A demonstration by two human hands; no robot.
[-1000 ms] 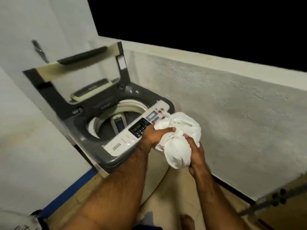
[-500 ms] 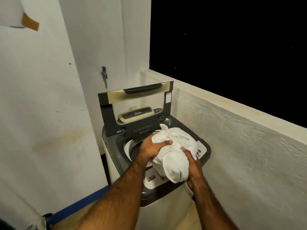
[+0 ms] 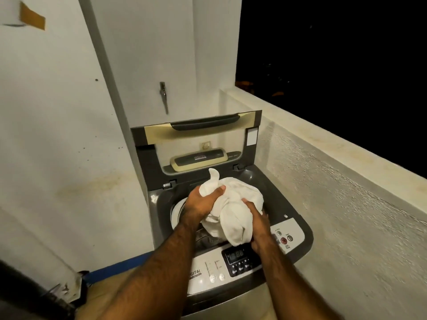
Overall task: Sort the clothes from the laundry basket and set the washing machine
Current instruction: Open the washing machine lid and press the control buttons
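we hold the cloth bundle [image 3: 233, 215] over the open washing machine [image 3: 286, 199], mid-frame
the lid [image 3: 144, 158] stands upright behind the tub opening [image 3: 179, 210], and the control panel [image 3: 240, 259] runs along the near edge, lower centre. our left hand [image 3: 201, 204] and right hand [image 3: 258, 225] grip the bundle from either side, above the opening. a wall [image 3: 57, 135] fills the left of the frame, a parapet [image 3: 346, 192] the right; a hook [image 3: 163, 95] hangs above the lid.

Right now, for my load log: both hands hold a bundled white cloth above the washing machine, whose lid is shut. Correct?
Not quite: the head view shows the lid raised upright at the back. The left hand and right hand do grip the white cloth above the washing machine.
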